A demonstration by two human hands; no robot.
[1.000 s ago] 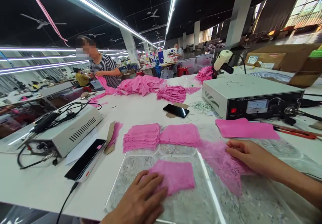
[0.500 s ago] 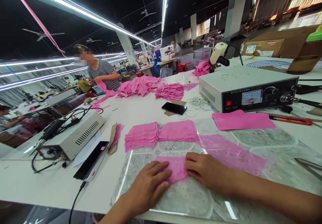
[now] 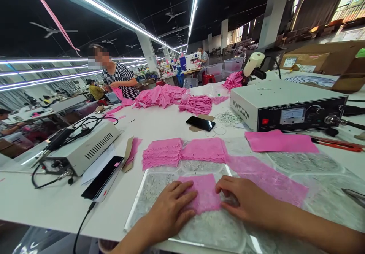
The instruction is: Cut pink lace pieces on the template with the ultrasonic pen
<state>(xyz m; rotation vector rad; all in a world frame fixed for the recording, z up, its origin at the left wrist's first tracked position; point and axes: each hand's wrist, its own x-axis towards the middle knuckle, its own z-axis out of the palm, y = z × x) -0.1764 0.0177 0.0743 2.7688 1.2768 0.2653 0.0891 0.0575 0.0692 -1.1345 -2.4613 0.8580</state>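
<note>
A small pink fabric piece (image 3: 205, 193) lies flat on a clear, worn plastic board (image 3: 211, 229). My left hand (image 3: 172, 204) rests on its left side with fingers stretched out. At the right edge of the piece is my right hand (image 3: 239, 197), fingers bent, with a gap between thumb and fingertips. Just beyond are two neat stacks of pink cut pieces, a left stack (image 3: 162, 153) and a right stack (image 3: 203, 149). A thin pink sheet (image 3: 265, 176) spreads over the board past my right wrist.
Folded pink cloth (image 3: 281, 140) lies before a control box (image 3: 288, 102) with a dial. Orange cutters (image 3: 339, 143), a phone (image 3: 200, 123), a dark tablet (image 3: 102, 178) and a second box (image 3: 85, 147) sit around. Across the table a person (image 3: 119, 77) handles pink fabric (image 3: 162, 95).
My right hand has shifted slightly right, and its thumb and fingers have spread apart at the fabric edge. More of the pink piece shows. The view has tilted slightly.
</note>
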